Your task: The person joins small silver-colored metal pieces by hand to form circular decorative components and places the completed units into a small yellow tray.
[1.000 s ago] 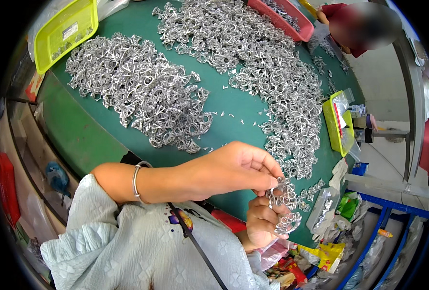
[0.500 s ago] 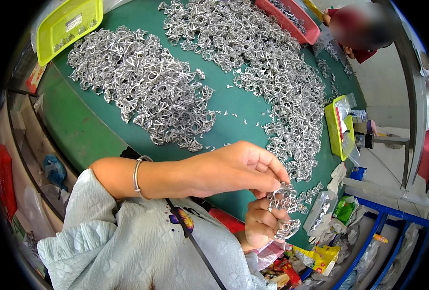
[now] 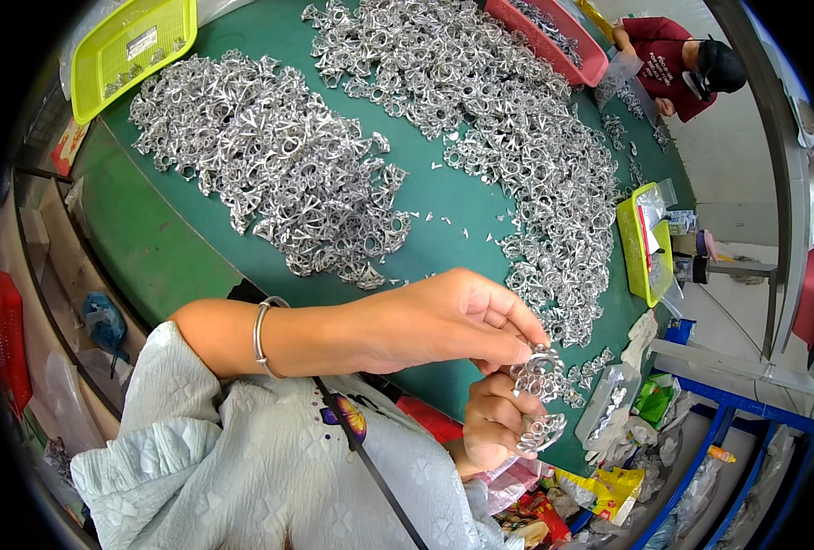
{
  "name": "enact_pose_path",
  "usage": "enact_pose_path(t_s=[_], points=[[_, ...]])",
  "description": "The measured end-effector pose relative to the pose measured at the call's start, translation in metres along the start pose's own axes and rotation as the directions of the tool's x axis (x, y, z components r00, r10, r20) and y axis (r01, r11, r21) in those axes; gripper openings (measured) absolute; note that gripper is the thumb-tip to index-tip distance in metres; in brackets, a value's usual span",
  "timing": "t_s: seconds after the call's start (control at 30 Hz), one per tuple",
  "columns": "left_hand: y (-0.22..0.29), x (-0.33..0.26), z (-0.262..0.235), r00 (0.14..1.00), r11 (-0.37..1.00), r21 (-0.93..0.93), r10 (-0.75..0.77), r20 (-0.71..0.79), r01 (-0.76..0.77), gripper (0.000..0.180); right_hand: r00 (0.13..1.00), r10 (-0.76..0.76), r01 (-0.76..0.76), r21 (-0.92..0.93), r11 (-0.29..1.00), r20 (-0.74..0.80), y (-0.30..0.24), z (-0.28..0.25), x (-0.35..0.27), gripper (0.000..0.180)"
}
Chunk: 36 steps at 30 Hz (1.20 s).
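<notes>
Metal castings pinched in both hands

Metal castings (image 3: 540, 385) sit lower right of centre; I see my left hand (image 3: 443, 321) pinching the top piece and my right hand (image 3: 494, 422) clasping the lower cluster, above the green table (image 3: 177, 266).

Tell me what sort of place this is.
Most likely a small workshop or factory sorting bench. Big heaps of silver metal parts cover a green worktable, with a yellow tray and a red tray at its edges. Both hands, left hand and right hand, hold one such part, and another worker sits across.
</notes>
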<state>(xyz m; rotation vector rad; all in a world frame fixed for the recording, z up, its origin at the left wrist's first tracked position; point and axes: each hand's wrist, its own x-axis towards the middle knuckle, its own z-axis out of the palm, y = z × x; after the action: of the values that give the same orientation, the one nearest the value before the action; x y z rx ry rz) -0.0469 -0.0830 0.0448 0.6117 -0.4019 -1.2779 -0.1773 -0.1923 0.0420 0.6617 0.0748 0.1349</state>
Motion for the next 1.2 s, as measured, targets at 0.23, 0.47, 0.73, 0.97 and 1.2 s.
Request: enact_pose_path(t_s=[0.23,0.47,0.73,0.97,1.2], points=[[-0.002,0.003,-0.003,1.0,1.0,0.01,-0.001,-0.023,0.001,0.028,1.0,-0.001,0.001,0.022,1.0,-0.013,-0.006,-0.003,0.0,0.007],[-0.006,0.015,-0.032,0.991,0.987,0.153,-0.035,-0.128,0.054,0.036,0.968,-0.125,0.139,0.049,0.989,-0.22,-0.027,-0.009,0.017,0.009],[0.063,0.091,-0.088,0.909,0.996,0.072,0.07,-0.411,-0.044,0.013,0.909,-0.281,0.245,-0.151,0.958,-0.307,-0.064,-0.027,0.026,0.014],[0.18,0.229,-0.115,0.854,0.862,0.505,0.234,-0.464,0.038,0.035,0.897,-0.361,0.23,-0.429,0.874,-0.255,-0.074,-0.033,0.038,0.015],[0.083,0.132,-0.063,0.982,0.506,0.862,-0.144,0.125,-0.036,0.043,0.875,-0.455,0.299,-0.556,0.775,-0.165,-0.076,-0.024,0.039,0.017]])
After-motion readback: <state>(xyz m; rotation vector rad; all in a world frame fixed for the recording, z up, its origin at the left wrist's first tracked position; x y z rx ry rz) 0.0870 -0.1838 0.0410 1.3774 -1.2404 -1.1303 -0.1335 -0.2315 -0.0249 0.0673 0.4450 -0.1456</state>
